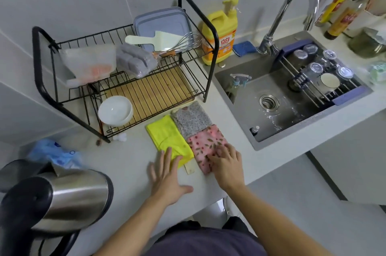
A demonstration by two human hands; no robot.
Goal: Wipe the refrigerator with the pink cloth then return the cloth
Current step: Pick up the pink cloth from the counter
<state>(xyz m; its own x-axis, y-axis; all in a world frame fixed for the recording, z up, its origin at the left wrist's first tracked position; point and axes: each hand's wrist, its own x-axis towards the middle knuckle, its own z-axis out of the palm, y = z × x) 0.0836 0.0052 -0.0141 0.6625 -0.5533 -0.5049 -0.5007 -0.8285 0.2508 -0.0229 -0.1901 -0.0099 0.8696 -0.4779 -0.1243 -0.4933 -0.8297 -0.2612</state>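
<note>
Kitchen counter [125,161]: pink cloth [205,144] lies folded at 3 o'clock of yellow cloth [167,136]. Right hand [226,167] rests on it, fingers barely bent, nothing pinched; left hand [167,176] spread flat beside. Judged light, limp: gather the near edge.

White bowls [115,110] stacked in dish rack [212,67]. Yellow cloth [167,136] and grey floral cloth [192,120] laid touching. Detergent bottle [219,36] stood beside sink [250,88]. Kettle [62,199] seen lower left.
</note>
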